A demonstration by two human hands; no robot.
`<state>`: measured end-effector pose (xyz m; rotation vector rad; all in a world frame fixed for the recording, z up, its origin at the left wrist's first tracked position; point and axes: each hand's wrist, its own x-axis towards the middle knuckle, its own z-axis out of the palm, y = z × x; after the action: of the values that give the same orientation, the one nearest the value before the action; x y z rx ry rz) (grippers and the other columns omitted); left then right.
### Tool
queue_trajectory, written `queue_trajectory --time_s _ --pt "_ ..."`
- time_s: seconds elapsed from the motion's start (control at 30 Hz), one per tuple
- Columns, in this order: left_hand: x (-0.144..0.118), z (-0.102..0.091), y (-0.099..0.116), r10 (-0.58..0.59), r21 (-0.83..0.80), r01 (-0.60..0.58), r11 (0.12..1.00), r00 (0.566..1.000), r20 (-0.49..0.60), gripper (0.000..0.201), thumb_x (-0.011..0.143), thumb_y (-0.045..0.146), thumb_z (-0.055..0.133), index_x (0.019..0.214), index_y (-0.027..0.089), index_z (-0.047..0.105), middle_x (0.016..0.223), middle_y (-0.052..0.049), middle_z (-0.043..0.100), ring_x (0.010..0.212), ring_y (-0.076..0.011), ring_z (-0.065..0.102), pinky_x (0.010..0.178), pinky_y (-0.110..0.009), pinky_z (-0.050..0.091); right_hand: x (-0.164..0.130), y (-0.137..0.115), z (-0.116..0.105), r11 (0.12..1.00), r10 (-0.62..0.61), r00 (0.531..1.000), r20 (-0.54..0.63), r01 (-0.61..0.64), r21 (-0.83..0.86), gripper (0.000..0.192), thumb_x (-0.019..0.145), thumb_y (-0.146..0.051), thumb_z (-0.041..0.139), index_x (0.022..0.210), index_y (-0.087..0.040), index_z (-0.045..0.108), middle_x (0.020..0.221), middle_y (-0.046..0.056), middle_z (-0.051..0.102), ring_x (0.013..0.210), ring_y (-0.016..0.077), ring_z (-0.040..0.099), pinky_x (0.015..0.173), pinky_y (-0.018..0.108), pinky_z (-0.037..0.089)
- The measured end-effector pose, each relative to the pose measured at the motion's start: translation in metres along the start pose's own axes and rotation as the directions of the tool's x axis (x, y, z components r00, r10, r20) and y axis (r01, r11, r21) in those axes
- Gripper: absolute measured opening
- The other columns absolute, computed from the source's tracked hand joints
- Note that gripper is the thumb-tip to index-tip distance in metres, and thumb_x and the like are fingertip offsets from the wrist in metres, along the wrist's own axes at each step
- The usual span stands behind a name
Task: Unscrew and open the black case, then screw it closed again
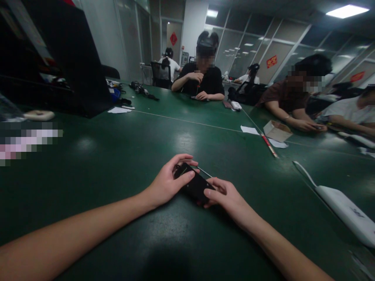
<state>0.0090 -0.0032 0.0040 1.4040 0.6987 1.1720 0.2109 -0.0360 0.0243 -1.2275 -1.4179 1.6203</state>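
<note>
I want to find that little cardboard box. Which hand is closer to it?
Right. The right hand sits on the near end of the phone, on the box's side; the left hand is farther away.

There is one view only, from a camera worn on the person's head. It looks forward and down across the green counter [117,156], with both forearms entering from the bottom edge and the hands close below the lens near the middle of the picture. The wide lens bends the edges. Farther off, the view faces other seated people [202,78] and glass partitions [263,47] across the room.
</note>
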Motion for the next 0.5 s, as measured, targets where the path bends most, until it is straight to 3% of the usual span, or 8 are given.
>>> queue_trajectory --time_s 0.13,0.27,0.37,0.43,0.5 --pt "0.000 0.001 0.000 -0.041 -0.153 0.043 0.987 0.999 0.012 0.053 0.086 0.033 0.068 0.130 0.020 0.042 0.128 -0.017 0.062 0.108 -0.0289 0.068 0.093 -0.044 0.053 -0.003 -0.003 0.004 0.995 0.076 0.988 0.134 -0.066 -0.078 0.037 0.074 -0.044 0.077 0.088 -0.013 0.062 0.070 0.003 0.066 0.067 0.0183 0.069 0.059 0.026 0.052" --pt "0.000 0.005 -0.005 -0.114 -0.307 0.106 0.946 0.993 -0.006 0.074 0.079 0.033 0.076 0.138 0.025 0.032 0.136 -0.017 0.057 0.112 -0.0301 0.065 0.094 -0.046 0.051 -0.003 0.001 0.011 1.000 -0.016 0.999 0.040 0.016 0.001 0.043 0.078 -0.050 0.073 0.096 -0.012 0.062 0.069 0.003 0.068 0.062 0.0176 0.069 0.058 0.026 0.052" --pt "-0.001 0.009 -0.006 -0.151 -0.264 0.194 0.945 0.973 0.176 0.073 0.075 0.031 0.080 0.135 0.022 0.040 0.125 -0.015 0.063 0.103 -0.0258 0.068 0.088 -0.039 0.053 -0.002 0.005 0.015 0.995 -0.093 0.996 -0.007 0.093 0.047 0.042 0.083 -0.050 0.069 0.102 -0.013 0.062 0.067 0.003 0.069 0.061 0.0162 0.068 0.057 0.024 0.051" --pt "-0.003 0.012 -0.004 -0.186 -0.160 0.253 0.954 0.920 0.346 0.060 0.078 0.032 0.078 0.128 0.018 0.049 0.101 -0.009 0.070 0.081 -0.0190 0.069 0.072 -0.031 0.053 -0.002 0.007 0.016 0.989 -0.133 0.991 -0.012 0.133 0.060 0.039 0.085 -0.047 0.068 0.104 -0.014 0.063 0.071 0.003 0.070 0.062 0.0154 0.067 0.056 0.023 0.051" --pt "-0.004 0.013 -0.001 -0.218 -0.075 0.272 0.959 0.883 0.416 0.047 0.081 0.034 0.074 0.120 0.016 0.056 0.088 -0.006 0.069 0.071 -0.0160 0.065 0.064 -0.028 0.050 -0.003 0.008 0.017 0.985 -0.153 0.988 0.004 0.152 0.081 0.035 0.086 -0.045 0.067 0.104 -0.015 0.064 0.078 0.004 0.070 0.067 0.0156 0.067 0.056 0.023 0.051"
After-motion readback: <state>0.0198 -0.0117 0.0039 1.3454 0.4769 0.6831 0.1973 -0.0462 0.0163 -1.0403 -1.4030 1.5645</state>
